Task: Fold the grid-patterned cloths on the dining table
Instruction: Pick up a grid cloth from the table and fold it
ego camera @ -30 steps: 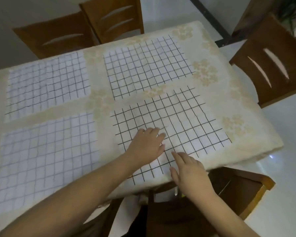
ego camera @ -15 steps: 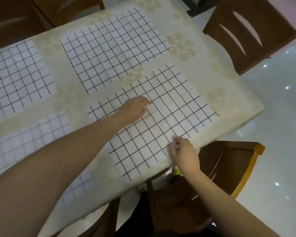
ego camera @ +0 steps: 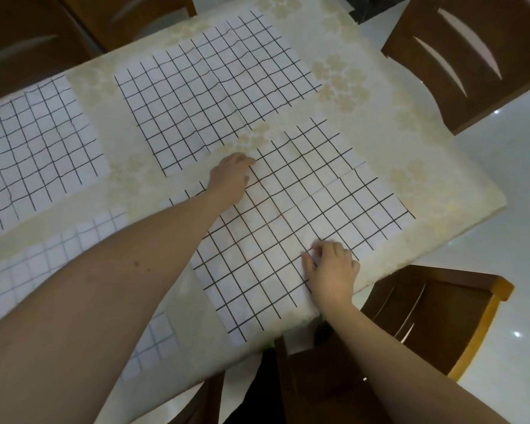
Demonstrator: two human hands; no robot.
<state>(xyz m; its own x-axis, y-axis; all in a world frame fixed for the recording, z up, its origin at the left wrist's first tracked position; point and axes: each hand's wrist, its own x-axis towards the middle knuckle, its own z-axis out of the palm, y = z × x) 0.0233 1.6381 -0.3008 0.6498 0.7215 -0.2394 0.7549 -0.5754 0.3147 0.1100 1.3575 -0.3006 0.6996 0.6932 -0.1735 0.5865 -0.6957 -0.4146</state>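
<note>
Left hand reached the cloth's far edge, seemingly gripping it

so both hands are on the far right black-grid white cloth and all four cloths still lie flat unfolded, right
Not quite. The head view shows the left hand and right hand on the near right black-grid white cloth, not the far right cloth. All four cloths do lie flat, unfolded.

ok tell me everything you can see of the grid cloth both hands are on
The white square cloth with bold black grid lines lies flat and unfolded at the table's near right corner, set askew, on the cream floral tablecloth. Faint fold creases cross it. The left hand rests at its far left edge; the right hand has curled fingers on its near right edge, seemingly pinching it.
</note>
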